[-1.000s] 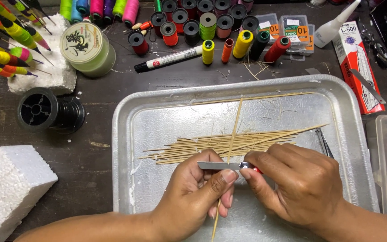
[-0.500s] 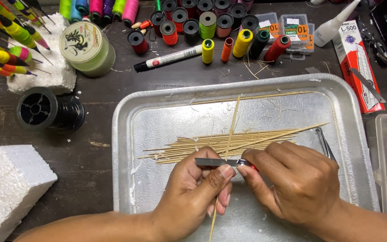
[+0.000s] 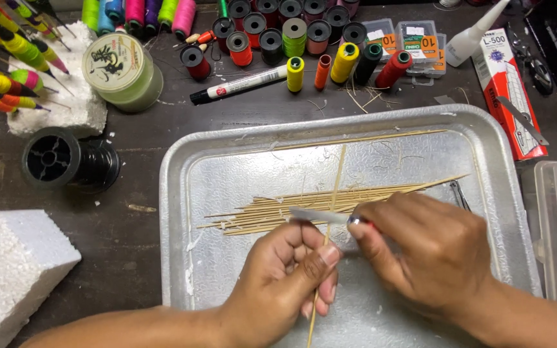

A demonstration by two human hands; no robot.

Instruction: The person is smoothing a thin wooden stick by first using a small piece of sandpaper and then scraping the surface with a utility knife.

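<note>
In the head view, we see our left hand [image 3: 285,283] at about 6 o'clock in the frame, fingers curled shut around a thin bamboo stick [image 3: 334,200] that runs from the bottom edge up toward 12 o'clock, crossing the pile. Our right hand [image 3: 427,251], just beside it toward 4 o'clock, is closed around a small craft knife [image 3: 320,216]; its pale blade points toward 9 o'clock and lies against the held stick just above the left thumb.

Both hands work over a dented metal tray [image 3: 182,193] on the dark surface [image 3: 130,174]. In the tray, a bundle of bamboo sticks [image 3: 272,212] lies fanned from 9 to 3 o'clock, right behind the hands.

Beyond the tray toward 12 o'clock stand many thread spools [image 3: 294,38] of mixed colours, with a marker pen [image 3: 240,85] lying before them. At 10 o'clock sit a green spool of line [image 3: 122,71] and a black reel [image 3: 66,158]. Painted fishing floats [image 3: 8,64] stick in a white foam block [image 3: 66,109] at 10 o'clock; another foam block [image 3: 14,270] lies at 8 o'clock.
</note>
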